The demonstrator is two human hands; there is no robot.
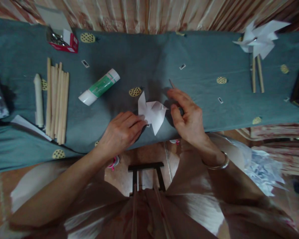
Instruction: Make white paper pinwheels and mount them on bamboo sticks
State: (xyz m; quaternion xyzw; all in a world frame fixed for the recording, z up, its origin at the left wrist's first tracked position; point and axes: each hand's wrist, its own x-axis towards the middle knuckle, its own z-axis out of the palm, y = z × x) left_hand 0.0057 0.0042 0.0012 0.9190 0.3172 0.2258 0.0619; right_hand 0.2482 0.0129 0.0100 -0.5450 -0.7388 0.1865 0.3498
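Observation:
A small white paper pinwheel [154,113] with folded blades is pinched at its left edge by my left hand [123,131], just above the near edge of the cloth. To its right is my right hand [188,114], thumb and fingers apart, with the pinwheel's right tip close to the thumb. Beyond the right index finger shows a thin, dark, pointed stick [171,83]. Its lower end is hidden by the fingers, and I cannot tell if they touch it.
The table has a green cloth [201,66]. Left lie a white-green glue stick [102,87], several wooden sticks [56,103], a pale candle-like stick [39,99] and a red box [64,43] of metal pieces. Far right are pinwheels [260,38] on sticks [260,74]. Crumpled paper [264,169] sits below.

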